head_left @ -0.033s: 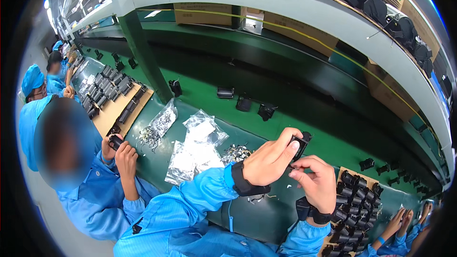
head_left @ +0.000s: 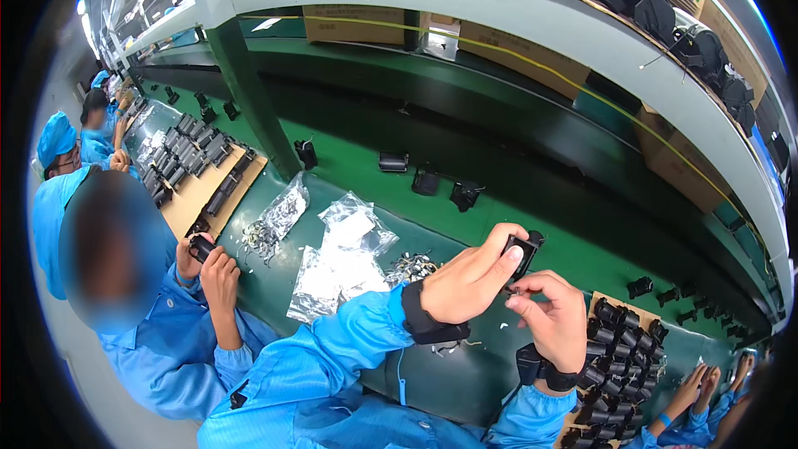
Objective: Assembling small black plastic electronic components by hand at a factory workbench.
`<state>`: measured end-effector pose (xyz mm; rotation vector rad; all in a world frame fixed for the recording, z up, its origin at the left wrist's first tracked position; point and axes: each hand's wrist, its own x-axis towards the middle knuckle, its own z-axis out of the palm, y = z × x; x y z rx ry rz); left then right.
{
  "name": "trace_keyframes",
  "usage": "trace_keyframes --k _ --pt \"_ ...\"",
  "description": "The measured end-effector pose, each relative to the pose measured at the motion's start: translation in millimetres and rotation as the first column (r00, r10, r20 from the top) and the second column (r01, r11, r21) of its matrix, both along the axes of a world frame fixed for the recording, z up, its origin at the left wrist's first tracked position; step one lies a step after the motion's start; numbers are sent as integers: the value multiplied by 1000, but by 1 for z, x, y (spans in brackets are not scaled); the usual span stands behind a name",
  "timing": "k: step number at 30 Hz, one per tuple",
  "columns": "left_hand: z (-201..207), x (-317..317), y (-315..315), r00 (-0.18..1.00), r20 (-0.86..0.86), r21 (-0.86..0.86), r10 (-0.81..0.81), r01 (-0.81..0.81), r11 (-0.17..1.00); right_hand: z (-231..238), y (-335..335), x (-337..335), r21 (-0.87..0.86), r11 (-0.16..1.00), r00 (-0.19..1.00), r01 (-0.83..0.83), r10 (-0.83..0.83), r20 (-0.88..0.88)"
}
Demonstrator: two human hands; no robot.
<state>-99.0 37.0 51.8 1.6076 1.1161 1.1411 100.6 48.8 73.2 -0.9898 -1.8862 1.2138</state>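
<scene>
Bags (head_left: 342,251) near left hand (head_left: 467,287), black parts (head_left: 613,377) near right hand (head_left: 555,320)

Beyond the left hand (head_left: 470,284), a bare strip of bench (head_left: 424,214) offers passage between the plastic bags (head_left: 332,273) and the spaced black parts (head_left: 426,182). The bags and a heap of small pieces (head_left: 411,265) obstruct low leftward travel; a post (head_left: 256,104) rises farther back. Rows of packed parts (head_left: 622,357) block the right hand's (head_left: 553,320) outer side.

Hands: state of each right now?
Left hand: closed, holding a black part.
Right hand: closed in a pinch by the part; what it grips is too small to tell.
</scene>
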Motion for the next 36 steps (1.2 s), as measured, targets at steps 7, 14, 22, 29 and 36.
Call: trace_keyframes --k 7,14,22,29,36 --pt "12 -9 -6 844 423 -66 -330 393 917 -4 -1 7 -147 987 973 72 -101 -205" --pt "19 -11 -6 879 344 -154 -331 400 903 -3 -7 12 -112 990 889 -85 24 -458" --pt "28 -13 -20 919 167 -60 -358 372 926 4 -9 24 -235 942 900 -239 124 -418" --pt "23 -19 -15 902 -78 41 -424 428 903 6 -8 28 -251 915 880 -317 185 -437" --pt "26 -19 -13 853 -199 143 -482 512 847 10 -9 32 -251 912 883 -325 197 -427"
